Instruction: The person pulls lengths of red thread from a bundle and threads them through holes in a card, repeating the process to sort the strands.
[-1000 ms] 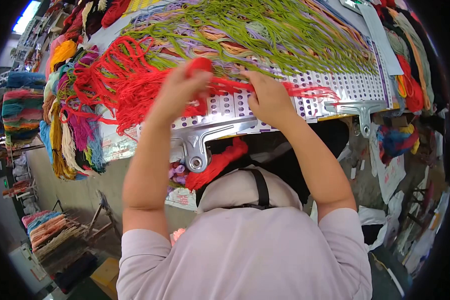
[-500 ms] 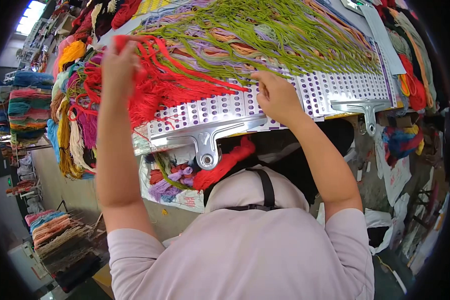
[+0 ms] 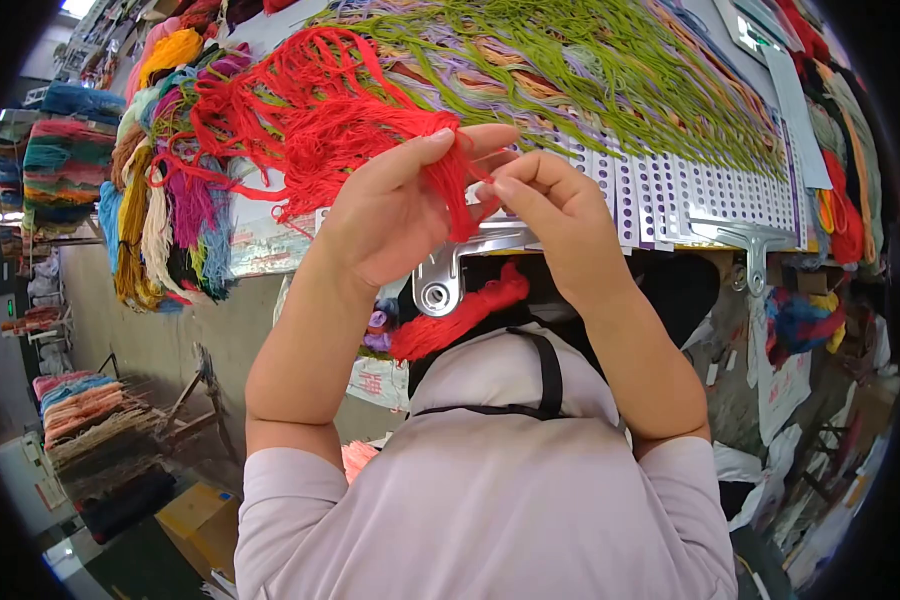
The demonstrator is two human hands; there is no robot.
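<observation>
Red yarn lies in a loose bundle over the left part of the perforated cards, its near ends lifted over the table's front edge. My left hand holds those ends between thumb and fingers, palm partly up, with strands hanging past the fingers. Close beside it, my right hand pinches a red strand between thumb and index finger. The white punched cards run along the front, threaded with green yarn. Below my hands is a metal clamp bracket, partly hidden by my left hand.
A second metal bracket grips the cards at the right. Multicoloured skeins hang off the table's left end, and more yarn hangs at the right. A red skein lies below the table edge. Yarn racks stand farther left.
My left hand has come down and right from the far left, now holding the red yarn ends. My right hand has turned to meet it. The red yarn has been gathered and lifted.
</observation>
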